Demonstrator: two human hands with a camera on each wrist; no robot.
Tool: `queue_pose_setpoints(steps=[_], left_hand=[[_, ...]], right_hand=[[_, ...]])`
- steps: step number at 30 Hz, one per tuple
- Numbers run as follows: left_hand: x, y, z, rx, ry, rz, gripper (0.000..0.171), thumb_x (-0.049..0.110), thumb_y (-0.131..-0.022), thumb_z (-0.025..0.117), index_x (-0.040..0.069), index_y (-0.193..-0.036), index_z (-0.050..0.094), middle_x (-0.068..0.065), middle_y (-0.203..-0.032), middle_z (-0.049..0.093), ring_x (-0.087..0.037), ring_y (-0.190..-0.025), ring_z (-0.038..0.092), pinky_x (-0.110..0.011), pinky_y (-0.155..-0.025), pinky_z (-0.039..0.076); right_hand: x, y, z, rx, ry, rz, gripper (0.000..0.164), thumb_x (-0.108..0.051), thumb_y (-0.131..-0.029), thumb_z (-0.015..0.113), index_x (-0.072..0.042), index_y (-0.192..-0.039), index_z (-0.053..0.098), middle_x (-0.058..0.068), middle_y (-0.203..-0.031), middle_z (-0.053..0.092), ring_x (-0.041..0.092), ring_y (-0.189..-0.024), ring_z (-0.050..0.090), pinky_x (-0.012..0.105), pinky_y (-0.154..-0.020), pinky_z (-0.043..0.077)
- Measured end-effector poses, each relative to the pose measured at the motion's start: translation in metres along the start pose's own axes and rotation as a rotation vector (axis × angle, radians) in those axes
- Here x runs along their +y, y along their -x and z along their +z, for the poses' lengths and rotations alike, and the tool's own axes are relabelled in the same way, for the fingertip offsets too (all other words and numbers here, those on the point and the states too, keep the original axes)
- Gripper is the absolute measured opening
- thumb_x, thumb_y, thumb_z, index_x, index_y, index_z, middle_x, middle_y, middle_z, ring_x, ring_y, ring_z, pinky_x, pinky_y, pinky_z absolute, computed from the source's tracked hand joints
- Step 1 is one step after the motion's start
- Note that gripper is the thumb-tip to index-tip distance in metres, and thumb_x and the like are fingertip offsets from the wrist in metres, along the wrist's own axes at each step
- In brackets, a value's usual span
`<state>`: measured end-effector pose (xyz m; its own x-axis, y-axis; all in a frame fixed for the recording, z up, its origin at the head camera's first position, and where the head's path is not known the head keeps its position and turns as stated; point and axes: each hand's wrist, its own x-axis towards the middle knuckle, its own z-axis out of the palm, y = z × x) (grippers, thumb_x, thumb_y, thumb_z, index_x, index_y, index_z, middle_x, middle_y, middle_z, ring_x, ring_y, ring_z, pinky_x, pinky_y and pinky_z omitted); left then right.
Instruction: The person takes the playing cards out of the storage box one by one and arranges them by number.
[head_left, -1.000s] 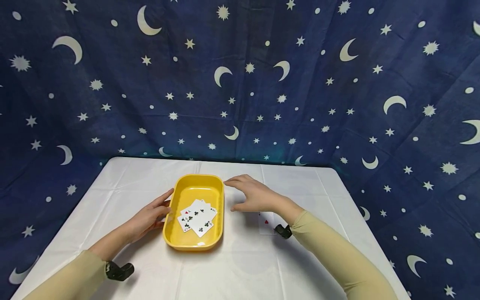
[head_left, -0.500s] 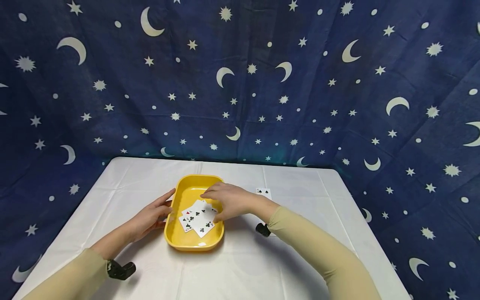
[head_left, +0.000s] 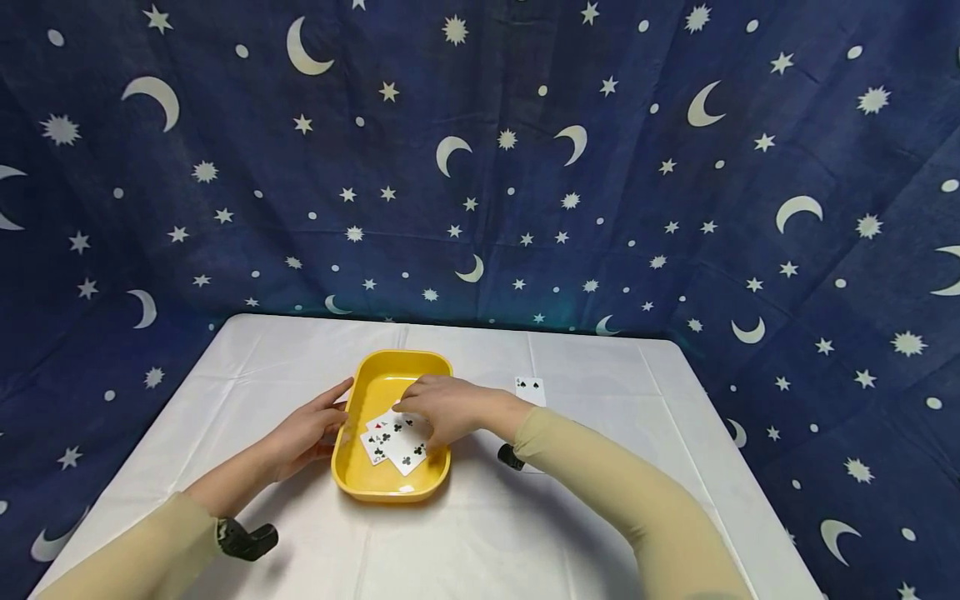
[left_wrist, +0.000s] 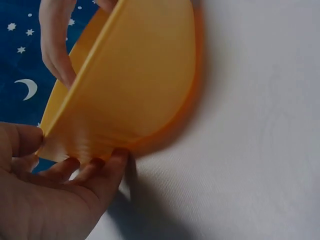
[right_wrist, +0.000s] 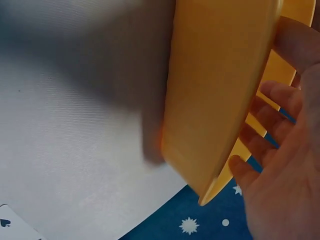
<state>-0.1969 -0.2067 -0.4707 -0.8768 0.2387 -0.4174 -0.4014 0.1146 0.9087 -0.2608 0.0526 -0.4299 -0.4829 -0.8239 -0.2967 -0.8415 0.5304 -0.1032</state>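
Resting splayed left hand (head_left: 303,437) against yellow tray (head_left: 390,493) at nine o'clock; hanging loosely spread right hand (head_left: 447,407) over club-marked playing cards (head_left: 401,450)!

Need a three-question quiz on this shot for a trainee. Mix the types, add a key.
1. Which hand reaches over the rim into the yellow tray, and above what?
2. True or false: every card in view lies inside the tray.
3. The left hand touches: A) the starry backdrop; B) a card on the table; C) the tray's side.

Key:
1. The right hand, above the cards.
2. False: a card showing spades lies outside it, on the table.
3. C.
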Motion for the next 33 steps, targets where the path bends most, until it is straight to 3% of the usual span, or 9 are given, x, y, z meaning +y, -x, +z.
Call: queue_pose_setpoints(steps=[6,33], left_hand=[[0.003,0.001,0.002,0.005,0.052,-0.023,0.072,0.010,-0.104,0.045,0.025,-0.167,0.012,-0.023,-0.165,0.025,-0.040,-0.139,0.044,-0.052,-0.102,0.049],[0.001,0.000,-0.001,-0.006,0.061,-0.017,0.071,0.012,-0.105,0.045,0.025,-0.167,0.013,-0.024,-0.164,0.027,-0.038,-0.137,0.047,-0.049,-0.100,0.052]], right_hand=[[-0.002,-0.008,0.003,-0.065,0.046,0.031,0.092,-0.046,-0.072,0.092,-0.032,-0.152,0.050,-0.009,-0.144,0.050,0.014,-0.134,0.040,0.030,-0.117,0.028],[-0.005,-0.027,0.016,-0.114,0.032,0.037,0.090,-0.039,-0.070,0.095,-0.033,-0.148,0.051,-0.009,-0.140,0.046,0.010,-0.121,0.040,0.025,-0.106,0.037]])
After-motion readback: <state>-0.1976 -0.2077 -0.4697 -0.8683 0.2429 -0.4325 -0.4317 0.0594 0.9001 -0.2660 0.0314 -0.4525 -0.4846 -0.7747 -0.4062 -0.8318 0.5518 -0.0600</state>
